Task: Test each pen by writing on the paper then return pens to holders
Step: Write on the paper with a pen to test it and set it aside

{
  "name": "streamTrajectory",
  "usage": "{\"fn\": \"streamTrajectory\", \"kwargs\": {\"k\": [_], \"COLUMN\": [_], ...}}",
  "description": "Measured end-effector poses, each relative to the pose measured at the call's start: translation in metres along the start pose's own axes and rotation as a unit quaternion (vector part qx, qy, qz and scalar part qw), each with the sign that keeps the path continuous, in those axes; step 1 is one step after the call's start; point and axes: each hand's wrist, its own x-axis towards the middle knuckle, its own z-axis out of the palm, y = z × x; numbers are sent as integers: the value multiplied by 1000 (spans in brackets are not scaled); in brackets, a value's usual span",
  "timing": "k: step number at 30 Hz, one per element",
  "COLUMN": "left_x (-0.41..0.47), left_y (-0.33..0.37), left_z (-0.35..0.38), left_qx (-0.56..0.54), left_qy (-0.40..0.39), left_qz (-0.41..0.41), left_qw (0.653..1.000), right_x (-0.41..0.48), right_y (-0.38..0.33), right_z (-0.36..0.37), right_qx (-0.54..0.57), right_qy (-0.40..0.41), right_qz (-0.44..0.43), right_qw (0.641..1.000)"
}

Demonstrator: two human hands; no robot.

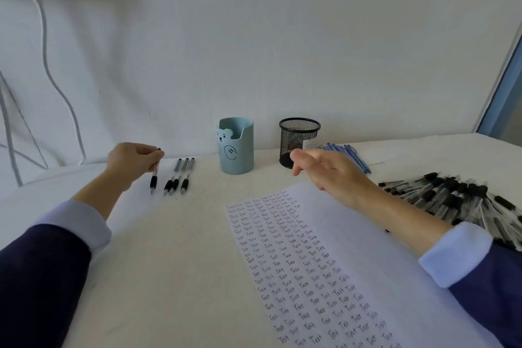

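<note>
Black pen (154, 175) pinched in left hand (131, 161); right hand (332, 171) open, empty, above far edge of paper (353, 248)

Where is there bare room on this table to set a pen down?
Bare: the cloth between the left sleeve and the paper; the gap between the three laid pens and the blue holder. Crowded: the pen pile at right.

We see cup (236, 150) left of mesh holder (299, 137) at the back; three pens (178, 177) left of cup; paper (310, 263) in front; pen pile (457, 198) right of paper.
</note>
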Motion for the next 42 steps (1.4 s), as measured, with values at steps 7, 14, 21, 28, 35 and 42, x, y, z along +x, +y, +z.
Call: {"fn": "streamTrajectory", "kwargs": {"k": [7, 14, 21, 28, 35, 42], "left_x": [-7, -6, -5, -28, -109, -116], "left_y": [-3, -3, -3, 39, 79, 56], "left_z": [11, 20, 19, 27, 88, 121], "left_qx": [109, 148, 146, 113, 111, 171], "left_qy": [-25, -27, -35, 19, -274, -325], "left_qz": [53, 82, 72, 210, 339, 386], "left_qw": [992, 985, 986, 971, 893, 846], "right_x": [5, 9, 8, 7, 0, 1], "right_y": [2, 9, 17, 24, 26, 34], "right_z": [-5, -7, 3, 5, 18, 32], "right_qx": [266, 307, 272, 172, 117, 35], "right_qy": [-39, -37, -51, -15, 17, 77], "right_qz": [98, 205, 202, 176, 130, 56], "right_qw": [958, 929, 939, 969, 984, 995]}}
